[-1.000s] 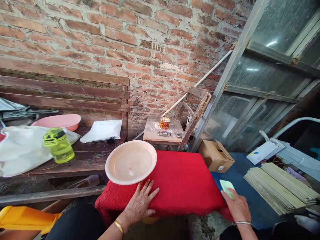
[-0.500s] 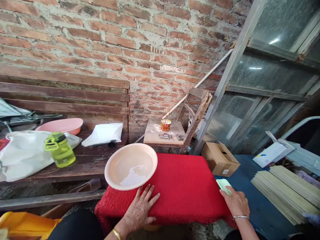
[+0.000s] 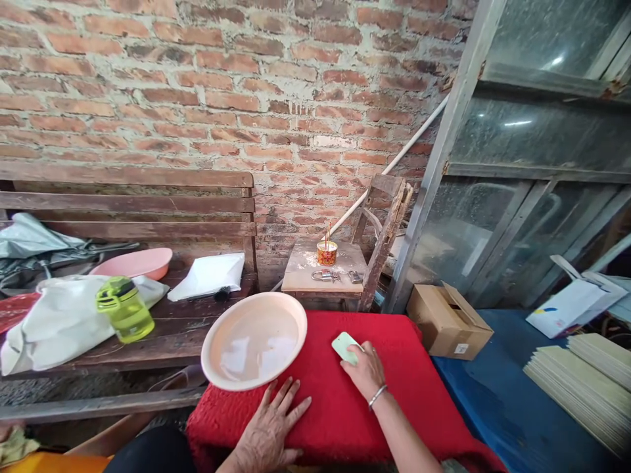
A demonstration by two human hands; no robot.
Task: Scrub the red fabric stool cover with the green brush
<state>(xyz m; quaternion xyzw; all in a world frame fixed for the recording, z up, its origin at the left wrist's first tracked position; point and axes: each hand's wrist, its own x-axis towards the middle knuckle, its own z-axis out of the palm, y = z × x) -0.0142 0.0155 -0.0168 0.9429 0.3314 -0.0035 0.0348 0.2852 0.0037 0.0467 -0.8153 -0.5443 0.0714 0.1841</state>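
Observation:
My left hand (image 3: pixel 270 430) lies flat with spread fingers on the red cloth (image 3: pixel 409 387) that covers a low stand, just below a shallow cream bowl (image 3: pixel 254 339) with a little water in it. My right hand (image 3: pixel 365 370) is closed around a small pale green pad (image 3: pixel 345 346) and presses it on the red cloth right of the bowl. A bangle shows on each wrist.
A wooden bench (image 3: pixel 162 328) at left carries a green bottle (image 3: pixel 125 309), a white bag (image 3: pixel 59 322), a pink basin (image 3: pixel 134 263) and white paper (image 3: pixel 210 275). A small wooden chair (image 3: pixel 325 270) holds an incense cup (image 3: pixel 327 252). A cardboard box (image 3: pixel 449 320) and stacked flat strips (image 3: pixel 586 384) sit on blue sheeting at right.
My right hand has carried the green pad leftward from the cloth's right edge to its middle, beside the bowl. My left hand stayed flat. The view tilted down slightly.

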